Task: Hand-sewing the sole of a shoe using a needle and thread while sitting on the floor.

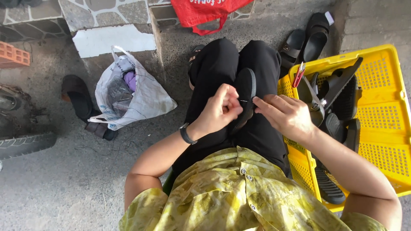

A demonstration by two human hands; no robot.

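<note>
Black sandal sole (246, 96) rests on the person's lap, across black trousers (222, 77), standing on edge between the two hands. It looks like thin, curved rubber with a matte surface. The left hand (220, 109) has its grip pressed together, pinching what seems to be a fine needle or thread at the sole's edge; it is too small to tell which. The right hand (284, 115) has its fingers closed on the sole's other side, steadying it. A black wristband (186, 133) circles the left wrist.

Just beside the right arm, a yellow plastic basket (381, 107) with perforated walls and floor sits on the ground. It holds several black sandals (338, 92) piled loosely, their soles ribbed, and a red-handled tool (298, 75) leans at its rim.

To the left, a crumpled white plastic bag (137, 96) with printed markings lies open on the rough concrete floor (64, 184); dark and purple items show inside. A dark slipper (79, 96) lies next to it. A red bag (205, 13) hangs against the stone-patterned wall (107, 10) above. Two more black sandals (306, 38) lie on the floor beyond the basket. An orange brick (13, 55) sits at the far left.
</note>
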